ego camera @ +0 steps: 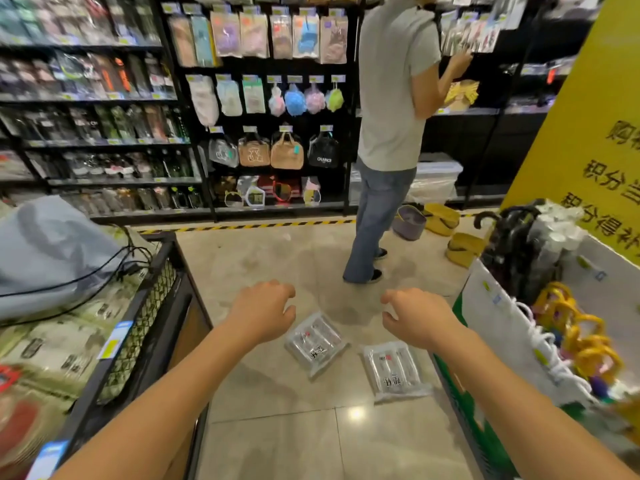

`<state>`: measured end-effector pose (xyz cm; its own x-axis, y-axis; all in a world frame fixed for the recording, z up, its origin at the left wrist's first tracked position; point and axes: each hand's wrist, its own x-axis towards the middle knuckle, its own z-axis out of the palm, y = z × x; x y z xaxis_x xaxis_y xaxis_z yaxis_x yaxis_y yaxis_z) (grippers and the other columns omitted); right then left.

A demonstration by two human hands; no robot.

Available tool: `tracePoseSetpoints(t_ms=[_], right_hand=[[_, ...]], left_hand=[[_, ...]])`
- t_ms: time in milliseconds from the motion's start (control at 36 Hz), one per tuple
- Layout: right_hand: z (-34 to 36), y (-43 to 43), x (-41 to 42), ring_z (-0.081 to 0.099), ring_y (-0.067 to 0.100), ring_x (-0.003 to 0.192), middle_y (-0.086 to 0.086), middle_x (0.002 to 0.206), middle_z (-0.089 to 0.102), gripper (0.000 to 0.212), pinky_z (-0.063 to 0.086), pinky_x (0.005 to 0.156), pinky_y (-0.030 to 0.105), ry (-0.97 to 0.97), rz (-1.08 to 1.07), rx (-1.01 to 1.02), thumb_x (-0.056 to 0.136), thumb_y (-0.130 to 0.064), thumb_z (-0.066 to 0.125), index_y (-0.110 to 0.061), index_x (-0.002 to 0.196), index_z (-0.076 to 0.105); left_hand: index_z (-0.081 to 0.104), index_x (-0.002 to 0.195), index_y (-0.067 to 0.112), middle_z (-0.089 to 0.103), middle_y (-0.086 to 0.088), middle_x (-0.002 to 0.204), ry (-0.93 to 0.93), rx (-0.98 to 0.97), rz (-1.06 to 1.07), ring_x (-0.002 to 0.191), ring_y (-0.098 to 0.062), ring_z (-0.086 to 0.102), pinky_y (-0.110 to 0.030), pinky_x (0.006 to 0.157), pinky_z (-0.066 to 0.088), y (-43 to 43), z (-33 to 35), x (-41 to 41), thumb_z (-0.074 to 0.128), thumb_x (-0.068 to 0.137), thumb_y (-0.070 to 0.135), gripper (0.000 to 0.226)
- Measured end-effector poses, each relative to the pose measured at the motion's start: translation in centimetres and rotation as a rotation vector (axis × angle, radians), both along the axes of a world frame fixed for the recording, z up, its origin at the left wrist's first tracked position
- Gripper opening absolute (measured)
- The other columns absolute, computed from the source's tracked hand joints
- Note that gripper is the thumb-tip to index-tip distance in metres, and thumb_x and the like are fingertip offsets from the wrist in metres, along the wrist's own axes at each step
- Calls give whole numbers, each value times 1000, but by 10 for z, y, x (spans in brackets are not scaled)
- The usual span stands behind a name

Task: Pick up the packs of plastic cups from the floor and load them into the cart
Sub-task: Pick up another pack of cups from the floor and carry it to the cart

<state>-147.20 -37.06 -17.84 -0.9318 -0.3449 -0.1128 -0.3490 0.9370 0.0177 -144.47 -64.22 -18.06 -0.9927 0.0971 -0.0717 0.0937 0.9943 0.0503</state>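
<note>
Pack 1 and pack 2 of plastic cups lie flat on the tiled floor, near each other but not touching, between the cart and the bin. Black shelving with hanging goods fills the background. The cart, black with a mesh wall, stands at left and holds packaged goods and a grey bag. A white-and-green bin stands at right. A person in a grey top stands at the shelving. The left hand and right hand hover over the floor above the packs, fingers loosely curled, holding nothing.
</note>
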Motion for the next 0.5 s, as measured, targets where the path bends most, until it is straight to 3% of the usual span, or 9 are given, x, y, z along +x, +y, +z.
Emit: tracePoseSetpoints(t_ms=[361,500], right_hand=[[-28,15,-208,58,31,90,6,101,58,18,32,63,35,170,224,3,95,-27,44,-18,106,55],[-55,-7,-277,54,31,63,6,74,56,9,29,51,33,168,272,-17,76,-16,66,-14,85,62]], left_hand=[[48,138,25,56,-2,128,91,-89,177,109,-27,58,-40,89,46,19,-25,-152,43,96,41,46],[60,127,20,62,-4,116,120,-129,242,101,-30,61,-41,84,47,8,-40,-207,50,91,37,40]])
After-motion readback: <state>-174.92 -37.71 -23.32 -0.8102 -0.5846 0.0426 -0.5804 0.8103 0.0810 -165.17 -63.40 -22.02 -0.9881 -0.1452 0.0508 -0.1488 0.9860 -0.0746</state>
